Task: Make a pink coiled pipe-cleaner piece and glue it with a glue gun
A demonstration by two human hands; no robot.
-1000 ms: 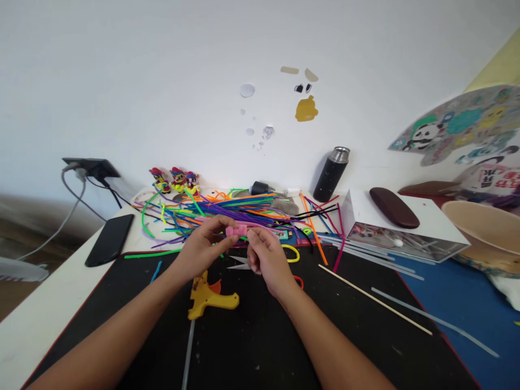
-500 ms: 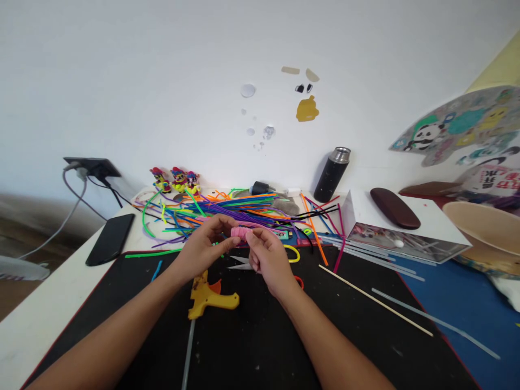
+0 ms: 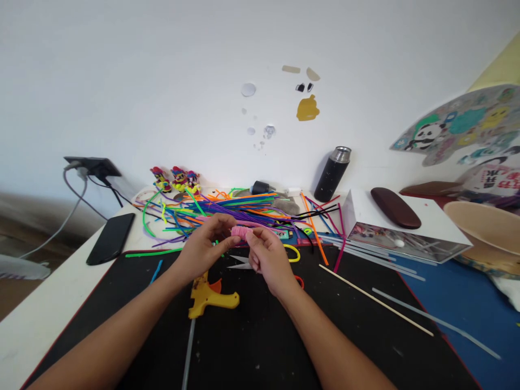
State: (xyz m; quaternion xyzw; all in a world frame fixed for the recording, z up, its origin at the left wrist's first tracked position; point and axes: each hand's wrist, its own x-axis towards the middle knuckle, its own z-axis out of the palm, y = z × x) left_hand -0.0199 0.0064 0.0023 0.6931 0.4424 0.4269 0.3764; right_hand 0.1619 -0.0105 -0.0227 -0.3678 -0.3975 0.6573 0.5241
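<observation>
A pink pipe cleaner coil (image 3: 241, 233) is held up between my two hands, above the far part of the black mat. My left hand (image 3: 212, 238) pinches its left end with thumb and fingers. On the other end, my right hand (image 3: 266, 253) is closed with thumb and forefinger. Below the hands, scissors (image 3: 291, 253) with a yellow and a red handle lie with their blades apart, partly hidden by my right hand. A yellow glue gun (image 3: 211, 298) rests nearer me, a clear glue stick (image 3: 189, 352) extending from it.
Many coloured pipe cleaners (image 3: 235, 208) are heaped at the back beside small figures (image 3: 179, 179). A black phone (image 3: 110, 238) lies left. On the right are a thermos (image 3: 333, 174), a white box (image 3: 434, 216) bearing a brown case (image 3: 395, 208), a wooden stick (image 3: 376, 299) and glue sticks (image 3: 436, 322).
Both hands stay almost in place, with the pink coil still between them. Only slight finger movement shows.
</observation>
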